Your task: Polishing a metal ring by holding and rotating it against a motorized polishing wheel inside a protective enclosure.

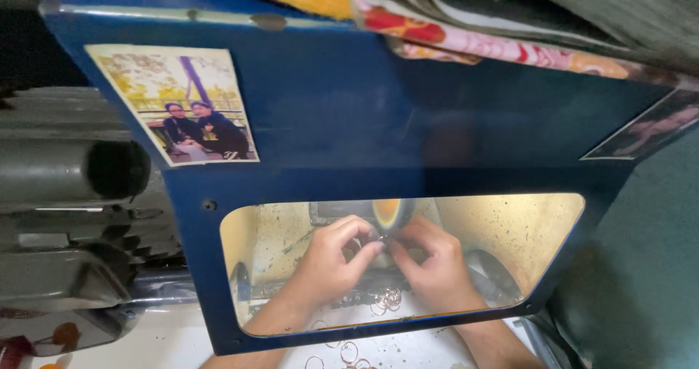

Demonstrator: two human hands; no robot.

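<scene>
Inside the blue box (306, 121), seen through its window, the left hand (331, 256) and right hand (433, 263) pinch together at the spinning wheel (386, 212), probably gripping a small ring. Loose rings (386, 300) lie on the white bench (182, 340) beneath.

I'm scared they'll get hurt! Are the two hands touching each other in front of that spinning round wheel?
Touching. The head view shows the left hand and right hand meeting fingertip to fingertip just below the round orange-lit wheel, no gap between.
</scene>
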